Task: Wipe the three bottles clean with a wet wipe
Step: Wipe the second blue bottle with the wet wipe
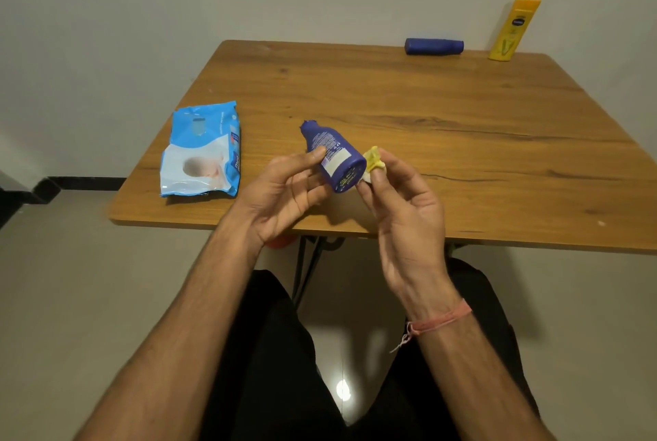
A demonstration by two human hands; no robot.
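Head view: at frame centre your left hand [284, 191] grips the purple bottle [334, 156], cap pointing up-left, base toward your right hand [401, 199], which pinches the yellowed wipe [373, 161] against it.

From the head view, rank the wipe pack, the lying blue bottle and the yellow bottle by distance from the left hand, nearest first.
1. Wipe pack, on the table's left edge, just left of the left hand.
2. Lying blue bottle, at the far edge.
3. Yellow bottle, upright at the far right corner.
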